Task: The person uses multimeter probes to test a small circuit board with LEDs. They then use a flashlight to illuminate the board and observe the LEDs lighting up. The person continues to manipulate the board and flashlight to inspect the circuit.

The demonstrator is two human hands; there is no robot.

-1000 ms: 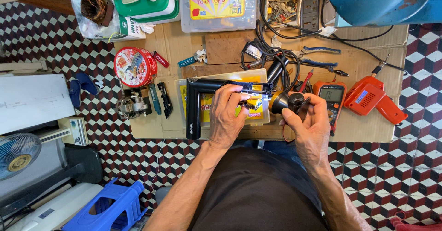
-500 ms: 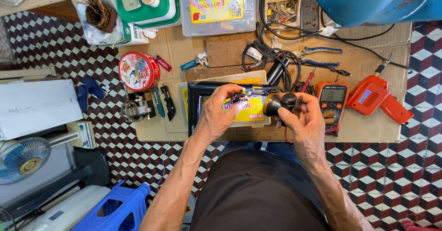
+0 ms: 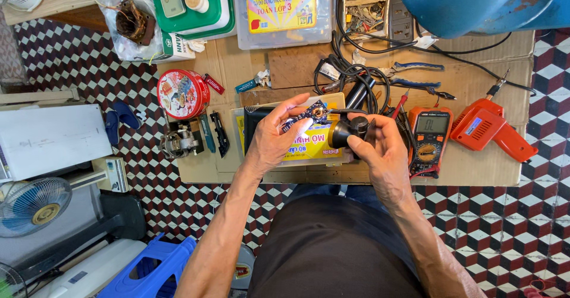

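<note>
Small blue circuit board [image 3: 306,115] at frame centre, pinched in left hand [image 3: 278,136] fingertips. Right hand [image 3: 380,152] closed around black cylindrical part [image 3: 350,130], just beside board. I judge inspection or fitting step; next move calls for steady alignment. Orange multimeter [image 3: 430,136] lies right.

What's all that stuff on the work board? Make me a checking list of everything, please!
Surface: cardboard sheet on a checkered floor.
Job's things: small blue circuit board in the left hand; black cylindrical part in the right hand.
Clutter: red round tin, orange multimeter, orange drill-shaped tool, pliers, clear plastic box.
Fingers: left pinch the board; right wrap the black part.
Cables: black tangle behind the hands.
Surroundings: fan, blue stool.
</note>
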